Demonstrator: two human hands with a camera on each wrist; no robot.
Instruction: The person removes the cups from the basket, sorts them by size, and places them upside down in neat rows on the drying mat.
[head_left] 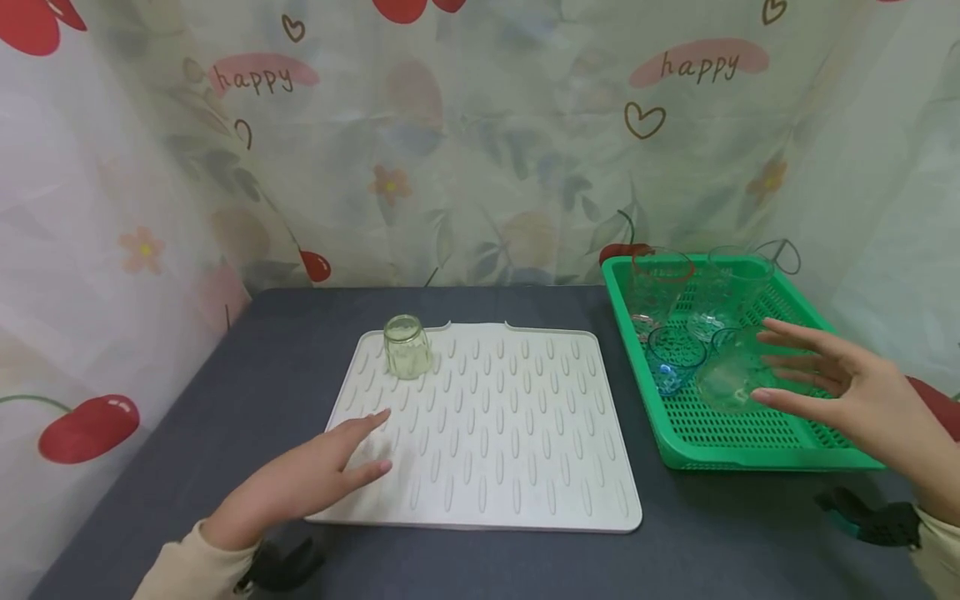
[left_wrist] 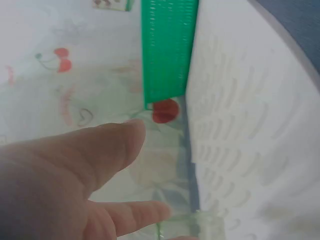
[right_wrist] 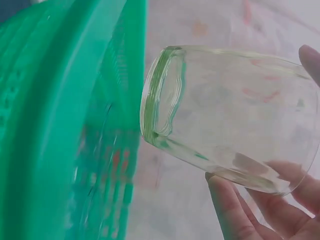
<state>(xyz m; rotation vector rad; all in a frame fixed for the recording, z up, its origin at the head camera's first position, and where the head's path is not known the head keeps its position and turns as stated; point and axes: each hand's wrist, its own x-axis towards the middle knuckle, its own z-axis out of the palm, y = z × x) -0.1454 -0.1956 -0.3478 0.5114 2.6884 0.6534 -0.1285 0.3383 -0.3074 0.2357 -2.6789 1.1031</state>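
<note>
My right hand holds a clear drinking glass over the green basket, thumb on one side and fingers on the other. In the right wrist view the glass lies tilted sideways, its thick greenish base toward the basket and its rim end by the fingers. My left hand hovers over the near left part of a white ribbed drying mat, fingers extended and holding nothing. Beyond it, a pale yellow-green glass stands upside down at the mat's far left corner.
The green basket stands right of the mat on a dark table. Inside are a blue glass, a red-rimmed glass and a clear cup with a looped handle. A printed curtain encloses the back and sides.
</note>
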